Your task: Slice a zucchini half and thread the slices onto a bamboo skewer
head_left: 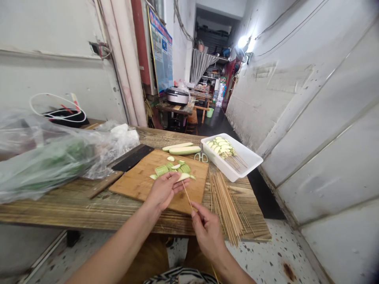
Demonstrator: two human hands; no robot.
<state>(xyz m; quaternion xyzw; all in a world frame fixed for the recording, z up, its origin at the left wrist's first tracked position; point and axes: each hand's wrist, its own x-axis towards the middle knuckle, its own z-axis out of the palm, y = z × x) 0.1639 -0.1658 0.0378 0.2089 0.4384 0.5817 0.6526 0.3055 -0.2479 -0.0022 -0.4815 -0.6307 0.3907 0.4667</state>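
Observation:
My left hand pinches a pale green zucchini slice above a wooden cutting board. My right hand grips a thin bamboo skewer near its lower end, and its tip points up at that slice. Loose zucchini pieces lie on the board just beyond my left fingers. Two long zucchini strips rest past the board's far edge. A white plastic tray holds skewers threaded with zucchini slices.
A bundle of bamboo skewers lies right of the board on the plank table. A cleaver and green-handled scissors sit by the board. A plastic bag of greens fills the left. A wall stands right.

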